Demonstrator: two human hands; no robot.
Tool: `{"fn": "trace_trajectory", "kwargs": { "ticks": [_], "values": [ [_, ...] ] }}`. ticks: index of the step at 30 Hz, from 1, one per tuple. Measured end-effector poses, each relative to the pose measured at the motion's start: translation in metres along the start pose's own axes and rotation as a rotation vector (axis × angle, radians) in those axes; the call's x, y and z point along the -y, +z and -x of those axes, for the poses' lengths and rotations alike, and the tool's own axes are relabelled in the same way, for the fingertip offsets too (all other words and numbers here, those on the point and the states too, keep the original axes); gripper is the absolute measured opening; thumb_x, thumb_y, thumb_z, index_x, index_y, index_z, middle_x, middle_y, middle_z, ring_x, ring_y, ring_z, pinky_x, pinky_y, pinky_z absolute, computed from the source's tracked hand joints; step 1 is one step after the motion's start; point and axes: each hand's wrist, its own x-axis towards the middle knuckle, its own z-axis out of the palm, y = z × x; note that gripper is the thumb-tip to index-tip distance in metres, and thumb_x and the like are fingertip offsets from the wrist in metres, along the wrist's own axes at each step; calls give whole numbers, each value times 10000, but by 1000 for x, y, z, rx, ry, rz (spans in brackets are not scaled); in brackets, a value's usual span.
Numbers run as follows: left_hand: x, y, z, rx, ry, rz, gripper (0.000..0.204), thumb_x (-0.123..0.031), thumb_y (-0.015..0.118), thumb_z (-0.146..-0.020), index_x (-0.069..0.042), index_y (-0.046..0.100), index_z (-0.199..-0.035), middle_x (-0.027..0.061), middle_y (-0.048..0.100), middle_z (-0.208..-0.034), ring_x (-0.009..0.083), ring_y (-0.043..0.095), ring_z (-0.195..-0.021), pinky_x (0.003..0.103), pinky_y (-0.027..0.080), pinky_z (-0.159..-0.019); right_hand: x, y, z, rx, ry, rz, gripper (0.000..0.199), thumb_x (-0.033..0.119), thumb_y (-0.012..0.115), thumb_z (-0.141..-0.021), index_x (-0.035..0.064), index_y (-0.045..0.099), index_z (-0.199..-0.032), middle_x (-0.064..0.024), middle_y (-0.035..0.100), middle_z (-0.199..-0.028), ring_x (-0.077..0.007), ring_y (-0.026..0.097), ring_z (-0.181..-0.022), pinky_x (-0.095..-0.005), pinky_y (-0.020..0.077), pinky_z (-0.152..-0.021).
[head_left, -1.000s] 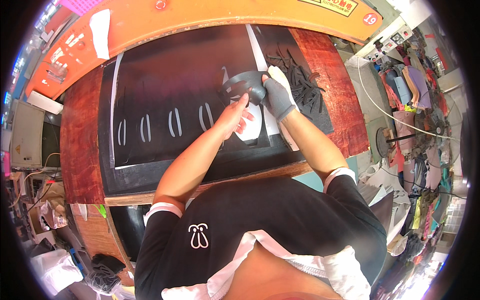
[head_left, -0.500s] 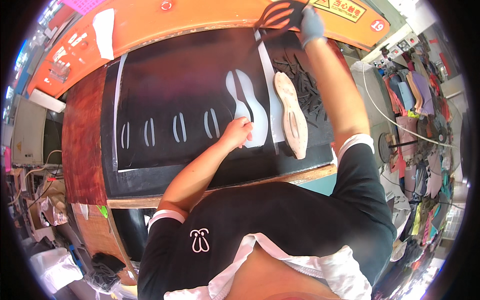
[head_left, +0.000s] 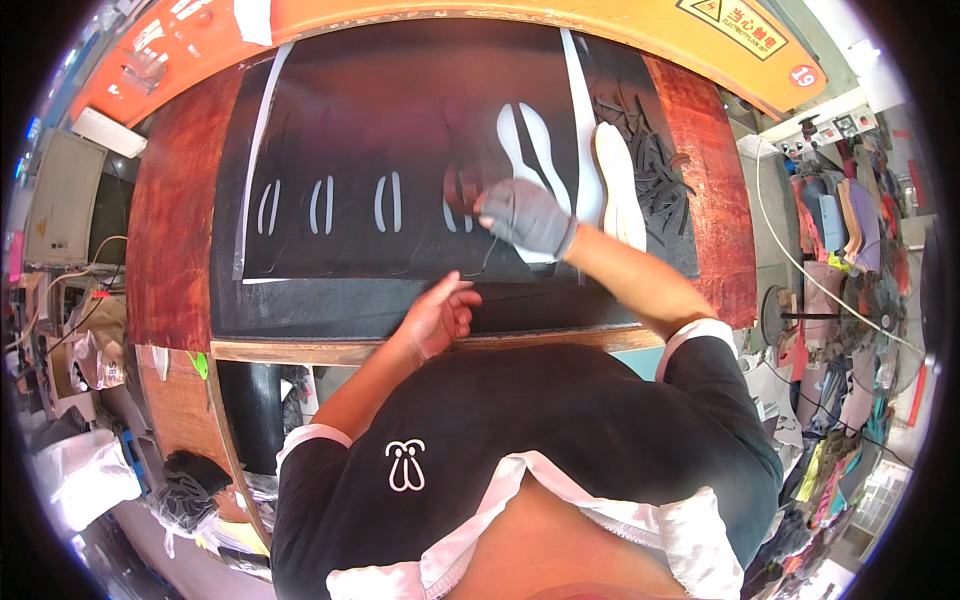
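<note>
1. Black sheet material (head_left: 400, 110) lies flat on the dark work surface (head_left: 330, 312), presumably so its whole face can be reached.
2. The grey-gloved right hand (head_left: 522, 217) bends over it, fingers curved, beside a pale sole-shaped cut-out (head_left: 543, 150); I cannot tell whether the fingertips pinch anything.
3. The bare left hand (head_left: 440, 315) holds nothing, index finger extended toward the sheet's near edge, the others loosely curled, perhaps free for steadying.
4. Paired, gently curved slits (head_left: 380, 205) show pale against smooth black.
5. Rightward lie a cream, rounded sole-shaped form (head_left: 617, 170) and tangled, narrow black offcuts (head_left: 655, 160).
</note>
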Motion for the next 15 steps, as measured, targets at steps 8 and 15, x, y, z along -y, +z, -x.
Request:
{"fn": "trace_trajectory", "kwargs": {
  "ticks": [8,15],
  "values": [
    [1,7,-15,219,252,-61,456,-464,395,-988,-95,500,-1236,-7,563,-770,91,394,-552,277,336,-534,27,8,27,159,108,-52,339,286,685,-785,59,615,-1027,-117,621,-1008,-313,592,-935,-395,479,-819],
    [4,5,-11,185,293,-278,545,-473,388,-989,-58,454,-1334,5,557,-744,87,430,-527,270,400,-483,2,-1,2,109,594,-165,289,337,537,-904,58,603,-939,-117,613,-809,-304,595,-764,-406,456,-682]
  ]
}}
